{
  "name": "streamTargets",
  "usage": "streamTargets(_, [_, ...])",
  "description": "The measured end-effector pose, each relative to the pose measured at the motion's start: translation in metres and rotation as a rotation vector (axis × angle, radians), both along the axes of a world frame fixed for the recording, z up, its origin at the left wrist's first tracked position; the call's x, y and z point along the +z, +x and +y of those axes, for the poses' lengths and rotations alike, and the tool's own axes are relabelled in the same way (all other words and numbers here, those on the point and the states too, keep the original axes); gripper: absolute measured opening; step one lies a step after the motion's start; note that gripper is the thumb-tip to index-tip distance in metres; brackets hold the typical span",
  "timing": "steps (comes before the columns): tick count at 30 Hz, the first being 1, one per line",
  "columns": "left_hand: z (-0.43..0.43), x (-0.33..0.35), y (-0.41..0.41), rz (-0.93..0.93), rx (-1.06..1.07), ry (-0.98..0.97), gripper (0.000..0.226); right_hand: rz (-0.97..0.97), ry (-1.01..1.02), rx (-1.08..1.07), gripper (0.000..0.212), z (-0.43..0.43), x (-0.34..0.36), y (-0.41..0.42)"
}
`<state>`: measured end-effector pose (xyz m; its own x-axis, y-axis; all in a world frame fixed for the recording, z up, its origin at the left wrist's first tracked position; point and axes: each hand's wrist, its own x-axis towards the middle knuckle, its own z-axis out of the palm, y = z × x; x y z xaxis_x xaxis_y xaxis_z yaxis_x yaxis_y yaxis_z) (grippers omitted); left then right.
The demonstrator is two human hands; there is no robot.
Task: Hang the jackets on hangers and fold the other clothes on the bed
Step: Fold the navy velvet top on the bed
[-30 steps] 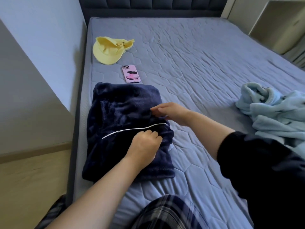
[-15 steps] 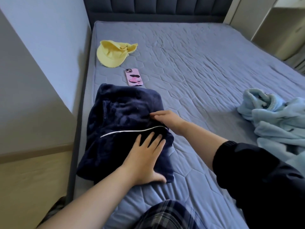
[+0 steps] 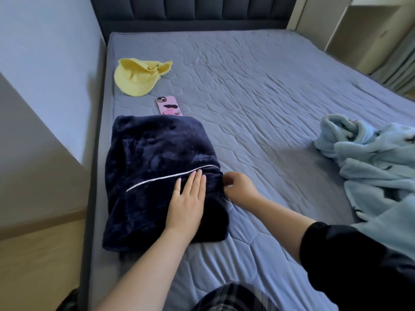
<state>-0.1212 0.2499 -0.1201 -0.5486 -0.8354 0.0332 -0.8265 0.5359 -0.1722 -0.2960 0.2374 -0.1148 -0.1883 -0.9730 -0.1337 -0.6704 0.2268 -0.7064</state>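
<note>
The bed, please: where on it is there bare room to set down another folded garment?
The widest bare patch of the bed runs from the headboard down its middle, between the navy garment and the light blue fleece. The strip along the wall is crowded with the yellow cap, the phone and the navy garment.

Home bedroom – quilted bed [image 3: 258, 90] w/ padded headboard [image 3: 190, 12], clothes strewn.
</note>
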Motion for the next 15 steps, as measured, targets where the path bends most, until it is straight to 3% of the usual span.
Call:
streamTargets(4, [-0.014,-0.004,-0.013,0.06,0.063,-0.014,0.064,-0.029,-0.046,-0.017,0.022,-0.019,0.0,0.001])
streamTargets(7, [-0.02,-0.008,-0.017,0.089,0.092,0.025,0.082,0.028,-0.09,-0.021,0.013,-0.026,-0.001,-0.002])
streamTargets(11, [-0.02,-0.011,-0.009,0.131,0.068,0.085,0.104,0.315,-0.102,0.111,0.012,-0.011,0.001,-0.019])
streamTargets(13, [-0.02,-0.012,-0.006,0.196,0.042,0.132,0.102,0.49,-0.259,0.273,0.012,0.009,0.002,-0.025])
streamTargets(15, [-0.02,-0.01,-0.003,0.218,0.016,0.162,0.101,0.501,-0.357,0.292,0.011,0.026,-0.002,-0.025])
